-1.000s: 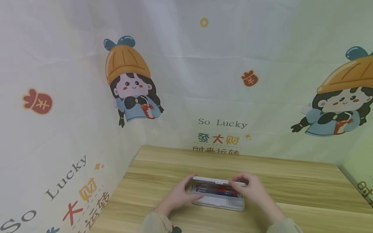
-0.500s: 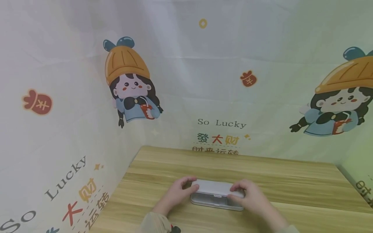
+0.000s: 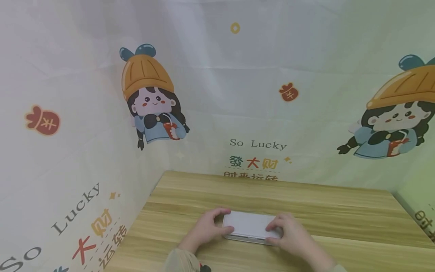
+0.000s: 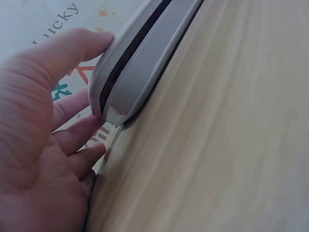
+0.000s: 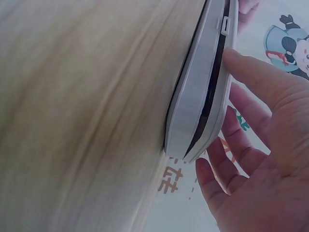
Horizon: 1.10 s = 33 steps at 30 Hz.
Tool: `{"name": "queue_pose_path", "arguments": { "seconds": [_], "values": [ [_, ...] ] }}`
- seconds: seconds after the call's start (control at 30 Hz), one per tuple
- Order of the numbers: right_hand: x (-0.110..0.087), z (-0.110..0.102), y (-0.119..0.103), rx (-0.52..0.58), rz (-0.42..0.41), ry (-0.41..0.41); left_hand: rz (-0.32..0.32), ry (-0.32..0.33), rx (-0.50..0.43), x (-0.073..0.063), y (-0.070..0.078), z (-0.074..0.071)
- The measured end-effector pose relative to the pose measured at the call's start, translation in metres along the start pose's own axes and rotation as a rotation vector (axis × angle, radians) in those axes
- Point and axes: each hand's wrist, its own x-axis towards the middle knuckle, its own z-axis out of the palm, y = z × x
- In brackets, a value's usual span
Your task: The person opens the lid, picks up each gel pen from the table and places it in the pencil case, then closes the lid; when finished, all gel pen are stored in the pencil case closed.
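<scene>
A white pencil case (image 3: 249,223) lies on the wooden table, its lid lowered almost onto the base. In both wrist views a thin dark gap still runs between lid and base; the contents are hidden. My left hand (image 3: 205,231) holds the case's left end, with the thumb on the lid near the front and the fingers around the end and back. At the right end, my right hand (image 3: 291,235) grips the lid, thumb at its front edge and fingers over the top and far side. A small clasp (image 5: 225,26) shows on the front in the right wrist view.
The wood-grain table (image 3: 340,219) spreads around the case on all sides. Behind and to the left hangs a pale printed cloth (image 3: 210,94) with cartoon figures and lettering, meeting the table's back edge.
The lid has swung down toward me from raised to nearly closed, covering the red and blue pens seen inside earlier. Both hands have followed it down and forward at the two ends.
</scene>
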Motion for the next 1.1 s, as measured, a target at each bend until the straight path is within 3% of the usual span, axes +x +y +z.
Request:
{"name": "queue_pose_path", "arguments": {
  "seconds": [0.23,0.5,0.73,0.93,1.1],
  "values": [
    [-0.002,-0.001,-0.002,0.003,0.031,-0.017,-0.004,-0.003,0.016,-0.001,0.003,0.002],
    [-0.001,0.000,0.000,-0.006,-0.015,-0.005,0.066,-0.017,0.054,-0.001,0.006,0.002],
    [-0.001,0.001,-0.001,-0.018,-0.009,-0.005,0.070,-0.030,0.096,-0.002,0.004,0.001],
    [-0.002,0.000,-0.003,-0.035,0.017,-0.006,0.090,-0.030,0.074,-0.003,0.000,0.002],
    [0.008,-0.009,-0.009,0.007,0.014,0.022,0.098,-0.002,0.033,0.000,0.004,0.000]
  ]
}}
